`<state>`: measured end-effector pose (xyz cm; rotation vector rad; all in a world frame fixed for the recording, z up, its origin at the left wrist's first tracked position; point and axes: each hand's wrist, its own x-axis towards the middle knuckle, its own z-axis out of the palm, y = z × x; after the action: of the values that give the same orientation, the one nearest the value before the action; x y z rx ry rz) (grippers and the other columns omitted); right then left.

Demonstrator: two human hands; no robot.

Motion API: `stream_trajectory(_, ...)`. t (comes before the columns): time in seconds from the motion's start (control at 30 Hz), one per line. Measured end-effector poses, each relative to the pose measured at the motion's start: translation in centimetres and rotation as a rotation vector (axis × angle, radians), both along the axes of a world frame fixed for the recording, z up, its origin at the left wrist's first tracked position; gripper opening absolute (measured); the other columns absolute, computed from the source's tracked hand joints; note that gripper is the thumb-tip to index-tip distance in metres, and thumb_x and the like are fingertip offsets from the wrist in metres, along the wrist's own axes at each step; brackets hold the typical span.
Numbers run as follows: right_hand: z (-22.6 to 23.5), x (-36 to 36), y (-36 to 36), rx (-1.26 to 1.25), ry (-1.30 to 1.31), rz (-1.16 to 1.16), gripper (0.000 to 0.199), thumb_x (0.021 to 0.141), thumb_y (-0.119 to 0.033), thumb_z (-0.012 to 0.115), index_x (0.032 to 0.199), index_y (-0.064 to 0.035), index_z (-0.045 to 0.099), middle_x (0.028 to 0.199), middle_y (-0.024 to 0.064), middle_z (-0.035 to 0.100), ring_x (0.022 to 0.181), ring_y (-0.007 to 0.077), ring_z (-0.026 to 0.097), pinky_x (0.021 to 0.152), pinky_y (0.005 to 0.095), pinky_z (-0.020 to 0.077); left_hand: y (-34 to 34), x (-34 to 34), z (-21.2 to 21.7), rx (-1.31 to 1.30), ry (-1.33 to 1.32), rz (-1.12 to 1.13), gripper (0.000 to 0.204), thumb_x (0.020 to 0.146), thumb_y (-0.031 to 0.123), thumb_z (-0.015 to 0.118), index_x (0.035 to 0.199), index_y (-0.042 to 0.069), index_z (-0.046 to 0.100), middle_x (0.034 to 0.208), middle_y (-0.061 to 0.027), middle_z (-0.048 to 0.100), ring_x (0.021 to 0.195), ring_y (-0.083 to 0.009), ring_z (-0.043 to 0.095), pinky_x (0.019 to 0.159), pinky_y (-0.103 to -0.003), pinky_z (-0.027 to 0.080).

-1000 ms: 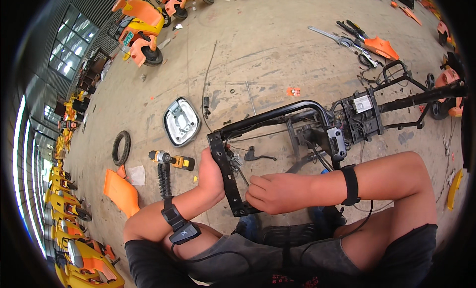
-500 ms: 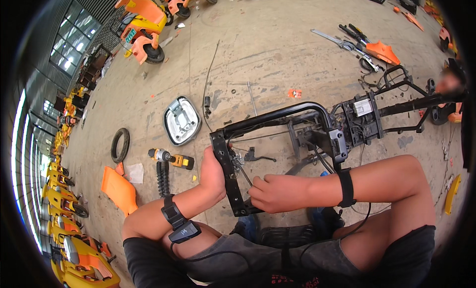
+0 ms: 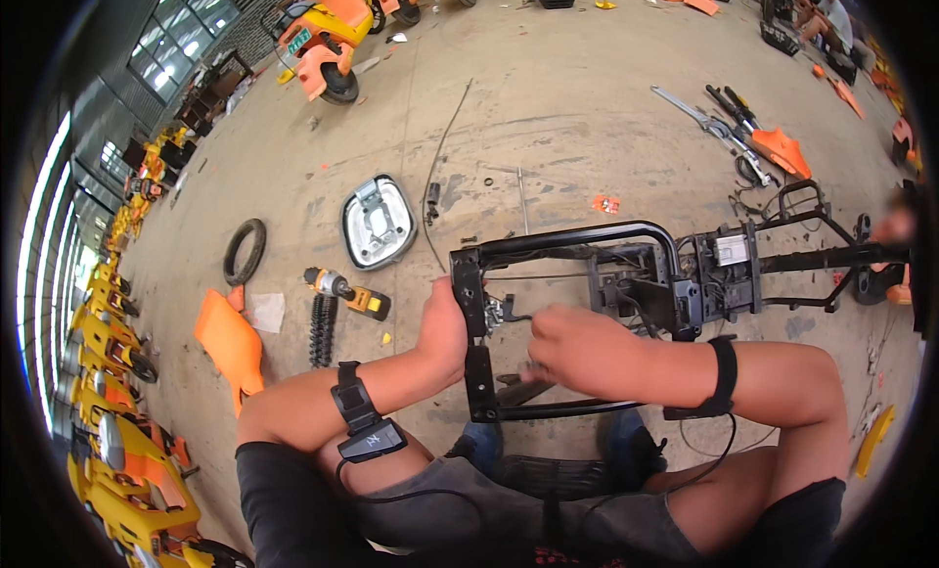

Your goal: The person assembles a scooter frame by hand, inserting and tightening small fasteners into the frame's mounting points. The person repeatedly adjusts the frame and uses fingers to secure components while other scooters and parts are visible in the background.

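A black metal scooter frame lies on the concrete floor in front of me, its rear bars running off to the right. My left hand grips the frame's near left upright bar. My right hand is closed inside the frame opening, next to a small metal part and thin cables; what its fingers hold is hidden. Both wrists wear black bands with a cable.
A yellow cordless drill and a black ribbed piece lie left of the frame. Further left are an orange panel and a tyre. A grey seat base lies behind. Tools and an orange cover sit far right. Yellow scooters line the left edge.
My right hand has shifted slightly up and right inside the frame opening. My left hand stays on the upright bar. The view has tilted a little.
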<state>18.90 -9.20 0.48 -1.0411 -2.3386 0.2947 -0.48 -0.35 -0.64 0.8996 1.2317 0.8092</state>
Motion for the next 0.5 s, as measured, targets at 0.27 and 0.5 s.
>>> stream_trajectory(0.27, -2.5, -5.1, 5.1, -0.909, 0.789, -0.176, 0.021, 0.095, -0.022, 0.059, 0.099, -0.0021, 0.057, 0.069, 0.0062, 0.06, 0.052, 0.014, 0.058, 0.047, 0.0317, 0.046, -0.4, -0.9, 0.4, -0.087, -0.138, 0.047, 0.041, 0.099, 0.039, 0.03, 0.094, 0.01, 0.059, 0.078, -0.0044, 0.06, 0.072, -0.0191, 0.061, 0.068, -0.034, 0.048)
stream_trajectory(0.5, -3.1, -4.1, 5.0, -0.912, 0.701, -0.267, 0.024, 0.088, -0.023, 0.065, 0.093, -0.0006, 0.058, 0.066, 0.0076, 0.061, 0.053, 0.0151, 0.06, 0.049, 0.0322, 0.0478, -0.1, 0.3, -0.9, 0.043, -0.04, 0.007, 0.045, 0.098, 0.038, 0.03, 0.093, 0.005, 0.061, 0.072, -0.007, 0.062, 0.067, -0.0202, 0.06, 0.068, -0.032, 0.048)
